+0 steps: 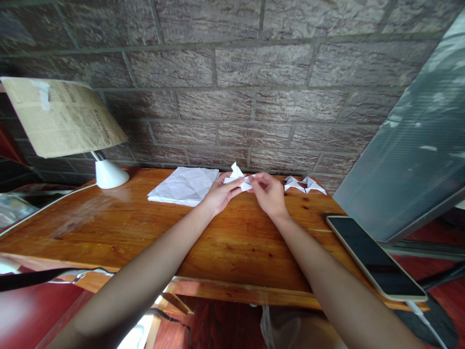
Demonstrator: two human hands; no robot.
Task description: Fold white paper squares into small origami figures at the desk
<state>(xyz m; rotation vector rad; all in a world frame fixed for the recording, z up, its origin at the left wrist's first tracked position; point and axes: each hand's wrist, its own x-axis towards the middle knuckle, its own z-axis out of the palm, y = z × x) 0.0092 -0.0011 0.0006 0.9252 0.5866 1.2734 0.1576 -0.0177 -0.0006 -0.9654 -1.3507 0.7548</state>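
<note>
A small folded white paper piece [237,172] is held up between both hands above the far side of the wooden table [232,242]. My left hand [221,195] grips it from the left, thumb lying across the paper. From the right, my right hand [269,195] pinches its other edge with thumb and fingers. One pointed flap of the paper stands upright. Beyond my left hand lies a stack of creased white paper sheets [185,185]. Folded paper shapes [304,184] with pointed corners sit to the right of my right hand.
A lamp [109,172] with a newsprint shade stands at the back left, its white cord running off the left edge. A phone [376,257] with a cable plugged in lies at the right edge. Behind the table rises a brick-patterned wall [261,68].
</note>
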